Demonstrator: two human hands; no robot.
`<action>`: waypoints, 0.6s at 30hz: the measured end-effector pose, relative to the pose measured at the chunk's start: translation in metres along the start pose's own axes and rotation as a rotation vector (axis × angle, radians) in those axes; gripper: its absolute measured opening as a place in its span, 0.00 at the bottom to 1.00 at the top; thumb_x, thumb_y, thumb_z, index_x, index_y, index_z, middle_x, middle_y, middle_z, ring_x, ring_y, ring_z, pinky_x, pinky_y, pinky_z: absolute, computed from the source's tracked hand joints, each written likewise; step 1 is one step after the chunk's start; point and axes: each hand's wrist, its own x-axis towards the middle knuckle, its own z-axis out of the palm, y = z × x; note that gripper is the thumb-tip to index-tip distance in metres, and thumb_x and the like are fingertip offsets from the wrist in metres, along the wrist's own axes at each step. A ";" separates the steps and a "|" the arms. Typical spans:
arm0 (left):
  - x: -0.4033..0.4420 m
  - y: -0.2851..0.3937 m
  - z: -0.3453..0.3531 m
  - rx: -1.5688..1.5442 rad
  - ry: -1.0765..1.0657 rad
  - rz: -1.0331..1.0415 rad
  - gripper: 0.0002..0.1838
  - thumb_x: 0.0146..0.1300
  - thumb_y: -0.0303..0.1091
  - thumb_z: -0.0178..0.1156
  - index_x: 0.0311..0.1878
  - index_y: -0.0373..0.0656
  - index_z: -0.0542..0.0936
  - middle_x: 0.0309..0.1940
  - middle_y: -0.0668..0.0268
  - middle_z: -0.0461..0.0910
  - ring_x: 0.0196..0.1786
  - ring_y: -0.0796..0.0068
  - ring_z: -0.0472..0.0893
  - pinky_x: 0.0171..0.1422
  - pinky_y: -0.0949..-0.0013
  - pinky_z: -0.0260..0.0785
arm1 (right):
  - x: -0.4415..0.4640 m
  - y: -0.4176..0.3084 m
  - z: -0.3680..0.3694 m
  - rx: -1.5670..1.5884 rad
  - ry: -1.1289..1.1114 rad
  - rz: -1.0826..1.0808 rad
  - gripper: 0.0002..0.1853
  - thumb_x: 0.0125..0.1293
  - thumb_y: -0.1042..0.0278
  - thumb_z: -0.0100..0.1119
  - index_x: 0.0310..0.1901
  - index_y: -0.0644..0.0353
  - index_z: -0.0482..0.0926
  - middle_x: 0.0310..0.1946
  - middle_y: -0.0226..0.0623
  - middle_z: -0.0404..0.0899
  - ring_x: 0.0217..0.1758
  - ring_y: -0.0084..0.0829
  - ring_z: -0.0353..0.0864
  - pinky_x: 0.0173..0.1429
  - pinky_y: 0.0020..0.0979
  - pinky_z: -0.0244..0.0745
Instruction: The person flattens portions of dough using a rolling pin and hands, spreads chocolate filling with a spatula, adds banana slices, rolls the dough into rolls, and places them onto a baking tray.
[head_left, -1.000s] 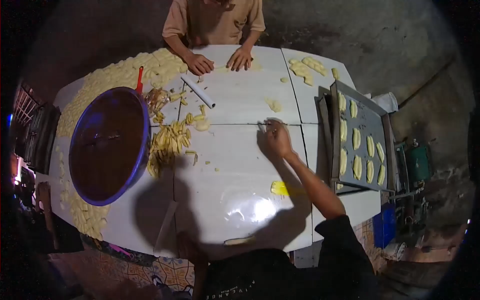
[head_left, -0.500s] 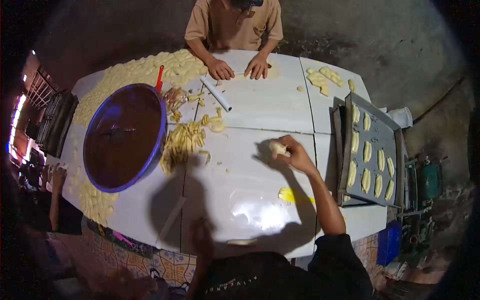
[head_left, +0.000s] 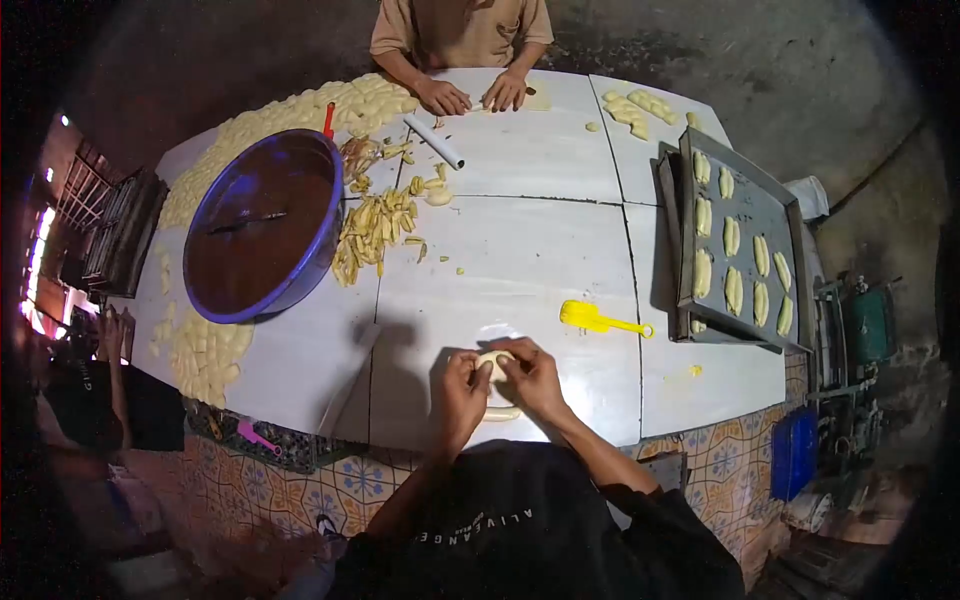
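Note:
At the near edge of the table (head_left: 520, 240), my left hand (head_left: 464, 396) and my right hand (head_left: 532, 380) meet around a small pale piece of dough (head_left: 493, 366). Fingers and thumbs of both hands pinch it from either side. Just below them a finished-looking dough roll (head_left: 502, 413) lies on the white surface, partly behind my left hand. To the right and farther off rests a yellow plastic scoop or brush (head_left: 600, 318) with a long handle. What is inside the dough, if anything, is hidden.
A purple basin (head_left: 335, 240) of brown filling stands left, beside banana-like yellow strips (head_left: 375, 228). Many dough pieces (head_left: 290, 110) cover the far left. A metal tray (head_left: 745, 190) holds shaped rolls at right. Opposite, a co-worker's hands (head_left: 475, 97) work near a white tube (head_left: 433, 140).
My right hand has come back from mid-table toward me with the dough. My left hand has risen to meet it, and both now grip it. The camera view has shifted.

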 end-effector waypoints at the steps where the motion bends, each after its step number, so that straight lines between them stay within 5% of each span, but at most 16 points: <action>1: 0.003 0.001 -0.003 0.142 0.026 -0.024 0.13 0.70 0.30 0.65 0.53 0.39 0.76 0.39 0.62 0.78 0.41 0.72 0.78 0.46 0.64 0.71 | 0.005 0.012 0.003 0.009 0.015 -0.015 0.13 0.73 0.74 0.58 0.56 0.67 0.83 0.51 0.45 0.82 0.51 0.35 0.83 0.56 0.33 0.78; 2: 0.006 -0.006 -0.008 0.457 0.064 0.050 0.15 0.68 0.32 0.67 0.54 0.39 0.76 0.43 0.60 0.76 0.47 0.67 0.75 0.52 0.60 0.68 | 0.010 0.011 0.006 0.018 0.028 -0.029 0.14 0.73 0.75 0.58 0.57 0.68 0.82 0.51 0.45 0.82 0.51 0.33 0.83 0.58 0.32 0.77; 3: 0.011 -0.018 -0.013 0.771 0.104 0.123 0.18 0.66 0.35 0.68 0.55 0.40 0.77 0.47 0.58 0.75 0.53 0.62 0.73 0.57 0.55 0.65 | 0.011 0.008 -0.002 -0.386 -0.061 -0.178 0.18 0.72 0.74 0.59 0.61 0.71 0.77 0.55 0.54 0.80 0.52 0.45 0.83 0.57 0.38 0.79; 4: 0.015 -0.023 -0.016 1.087 0.145 0.197 0.21 0.64 0.38 0.70 0.57 0.41 0.77 0.50 0.56 0.73 0.58 0.57 0.70 0.63 0.51 0.62 | 0.009 0.016 -0.002 -0.468 -0.033 -0.286 0.20 0.72 0.74 0.59 0.62 0.72 0.76 0.56 0.57 0.79 0.54 0.49 0.82 0.59 0.39 0.79; 5: 0.016 -0.009 -0.018 1.018 0.094 0.069 0.29 0.59 0.42 0.73 0.62 0.43 0.77 0.58 0.52 0.68 0.65 0.46 0.60 0.70 0.46 0.51 | 0.008 0.029 -0.001 -0.548 -0.001 -0.396 0.21 0.71 0.73 0.59 0.64 0.72 0.74 0.57 0.59 0.78 0.55 0.52 0.81 0.60 0.41 0.79; 9: 0.008 -0.006 -0.028 0.813 0.150 0.163 0.30 0.61 0.38 0.70 0.65 0.39 0.76 0.59 0.51 0.71 0.64 0.45 0.66 0.70 0.45 0.56 | -0.003 0.032 -0.011 -0.744 -0.136 -0.544 0.25 0.70 0.72 0.59 0.66 0.72 0.71 0.66 0.62 0.72 0.71 0.55 0.72 0.69 0.47 0.74; 12: 0.003 0.002 -0.031 0.772 0.053 0.507 0.29 0.68 0.33 0.64 0.71 0.37 0.71 0.68 0.46 0.70 0.72 0.43 0.67 0.76 0.44 0.56 | -0.006 0.035 -0.016 -0.959 -0.276 -0.614 0.26 0.69 0.68 0.60 0.66 0.71 0.72 0.70 0.59 0.69 0.76 0.52 0.67 0.73 0.48 0.70; 13: 0.003 0.006 -0.032 0.710 -0.213 0.505 0.31 0.69 0.30 0.61 0.73 0.33 0.68 0.73 0.44 0.67 0.75 0.42 0.65 0.80 0.44 0.54 | -0.003 0.040 -0.018 -1.048 -0.305 -0.640 0.26 0.69 0.67 0.60 0.65 0.71 0.72 0.70 0.58 0.70 0.76 0.51 0.67 0.74 0.48 0.69; 14: 0.003 0.011 -0.028 0.703 -0.438 0.399 0.35 0.70 0.36 0.61 0.76 0.33 0.63 0.76 0.45 0.63 0.79 0.46 0.61 0.82 0.44 0.50 | -0.001 0.044 -0.020 -1.135 -0.340 -0.669 0.26 0.69 0.66 0.60 0.65 0.71 0.73 0.70 0.57 0.70 0.76 0.51 0.67 0.75 0.48 0.67; 18: -0.008 0.036 -0.014 1.209 -0.512 0.288 0.45 0.72 0.50 0.58 0.80 0.33 0.50 0.79 0.47 0.58 0.82 0.52 0.57 0.83 0.35 0.39 | 0.002 0.034 -0.032 -1.233 -0.282 -0.650 0.28 0.70 0.60 0.59 0.67 0.67 0.74 0.71 0.47 0.72 0.79 0.46 0.64 0.78 0.50 0.61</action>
